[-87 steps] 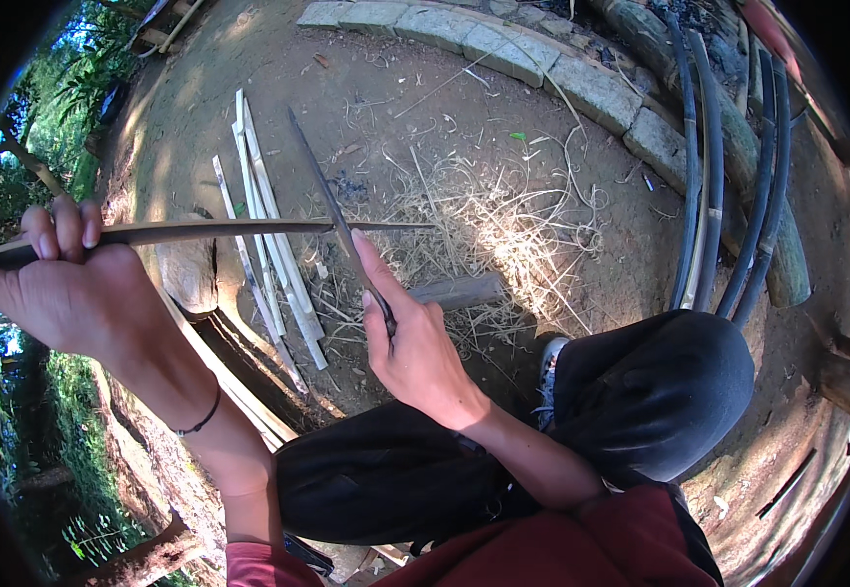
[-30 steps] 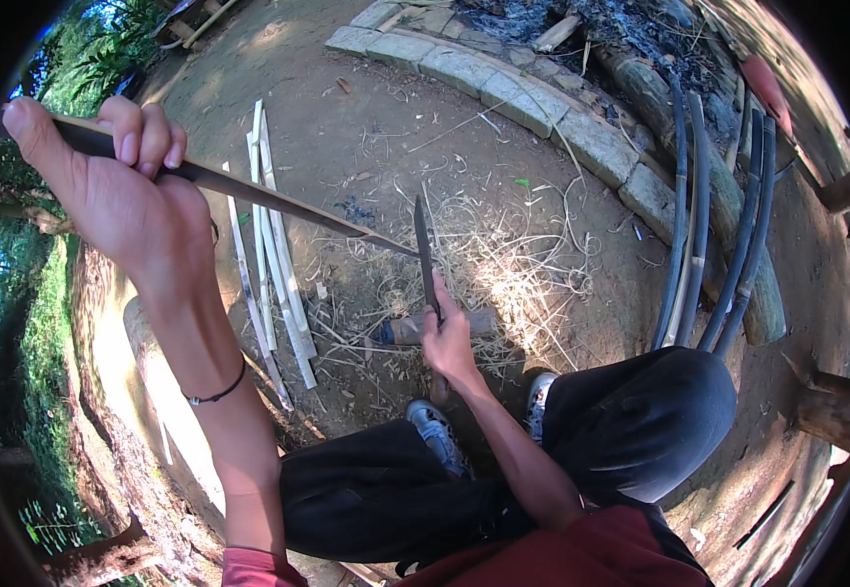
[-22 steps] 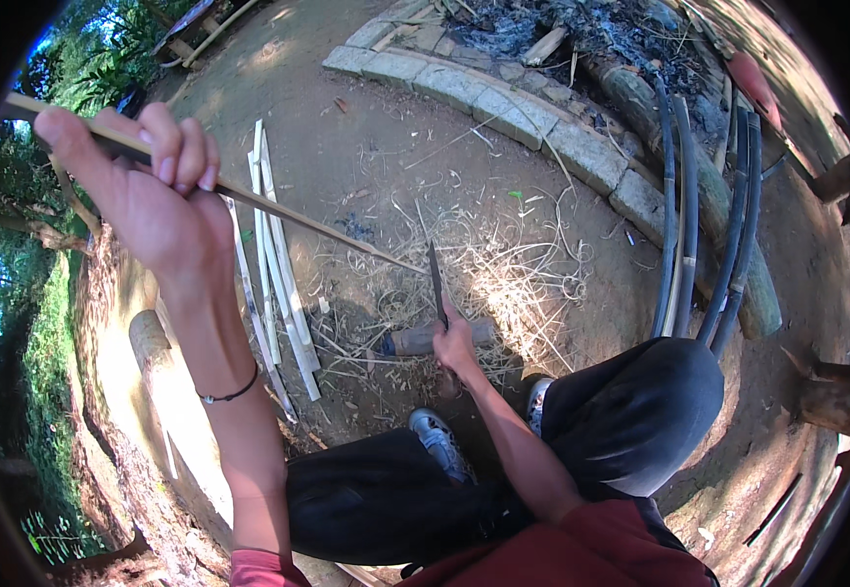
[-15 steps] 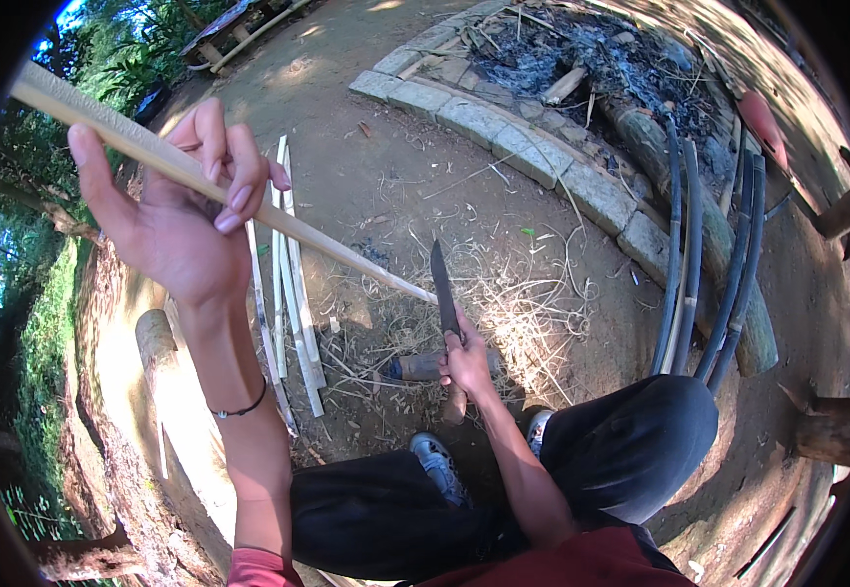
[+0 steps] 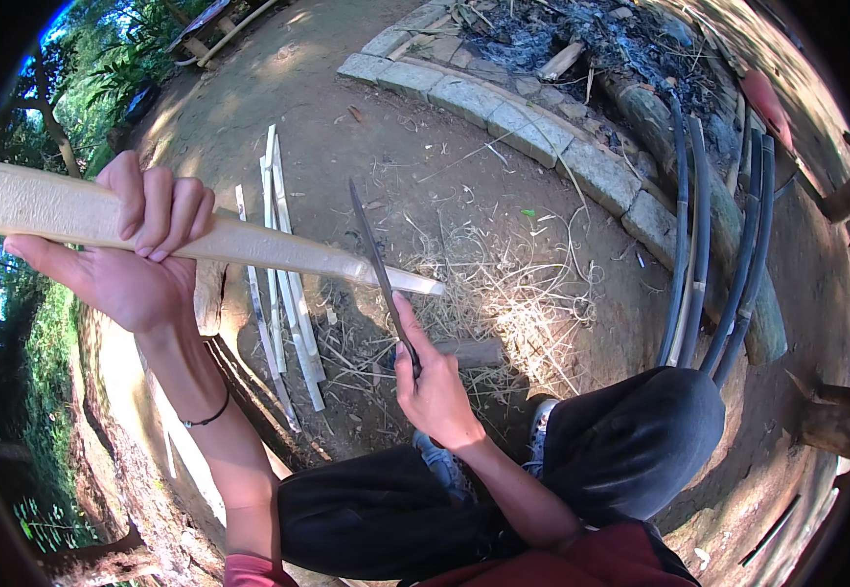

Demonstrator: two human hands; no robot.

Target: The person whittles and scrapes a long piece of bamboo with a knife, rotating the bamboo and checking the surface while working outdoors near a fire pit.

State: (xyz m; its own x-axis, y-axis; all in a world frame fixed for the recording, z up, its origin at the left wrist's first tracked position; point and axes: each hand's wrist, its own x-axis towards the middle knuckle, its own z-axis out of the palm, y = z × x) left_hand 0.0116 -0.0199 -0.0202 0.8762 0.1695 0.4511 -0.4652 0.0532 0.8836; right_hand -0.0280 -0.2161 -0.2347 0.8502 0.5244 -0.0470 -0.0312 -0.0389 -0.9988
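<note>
My left hand [image 5: 141,254] grips a long pale bamboo strip [image 5: 278,250], fingers over its top and thumb stretched out below. Its broad, rough inner face shows, and its narrow end points to the right. My right hand [image 5: 435,389] is closed around the handle of a knife [image 5: 376,252], which is mostly hidden by my fingers. The dark blade slants up to the left and crosses the strip near its narrow end; whether it cuts in, I cannot tell. Below lie a heap of thin shavings [image 5: 528,303] and a short wooden log [image 5: 469,354].
Several split strips [image 5: 293,293] lie on the dirt left of the shavings. Dark bamboo poles [image 5: 684,235] lean at the right beside a thick log [image 5: 762,318]. A stone kerb [image 5: 532,137] borders an ashy fire pit [image 5: 581,49]. My bent knees frame the near side.
The strip has turned to show its broad face, and my left fingers have closed over it. My right hand has risen to the left, bringing the blade across the strip's narrow end.
</note>
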